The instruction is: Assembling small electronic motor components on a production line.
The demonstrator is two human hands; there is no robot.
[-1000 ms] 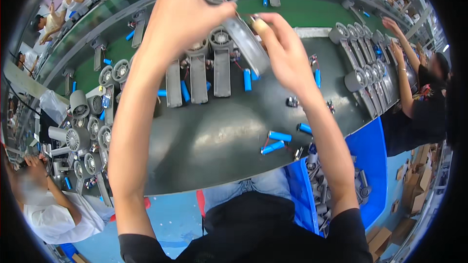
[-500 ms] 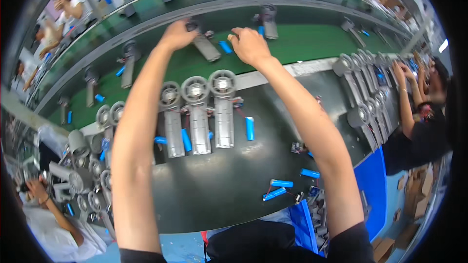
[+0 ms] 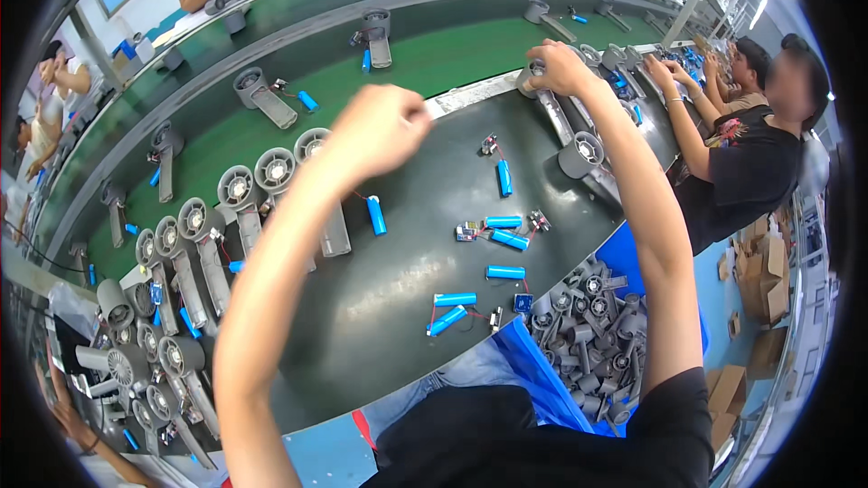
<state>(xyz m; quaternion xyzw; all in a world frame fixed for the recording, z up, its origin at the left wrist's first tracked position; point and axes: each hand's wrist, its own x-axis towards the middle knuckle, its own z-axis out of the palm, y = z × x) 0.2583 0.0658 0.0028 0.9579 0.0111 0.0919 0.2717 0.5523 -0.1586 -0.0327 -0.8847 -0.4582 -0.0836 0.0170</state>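
My right hand [image 3: 559, 70] reaches to the far right side of the table, its fingers wrapped round the round end of a grey fan housing [image 3: 553, 117]. Other grey housings stand beside it, one with its round opening [image 3: 581, 154] facing me. My left hand [image 3: 380, 131] hovers over the table near the belt's edge, fingers curled in, with nothing showing in them. Below its wrist stands a row of grey fan housings [image 3: 274, 168] with round fans on top. A blue battery cell [image 3: 376, 215] on red wires lies just right of that row.
Several blue cells [image 3: 504, 178] with small circuit boards lie on the dark table [image 3: 362, 307]. A green conveyor belt [image 3: 316, 131] carries more housings. A blue bin [image 3: 533, 357] of grey parts sits at the near right. A co-worker [image 3: 741, 154] works on the right.
The view has swung right. Both hands have left the housings and belt ahead; my right hand is now on a housing at the right, and my left hand has curled in above the table.
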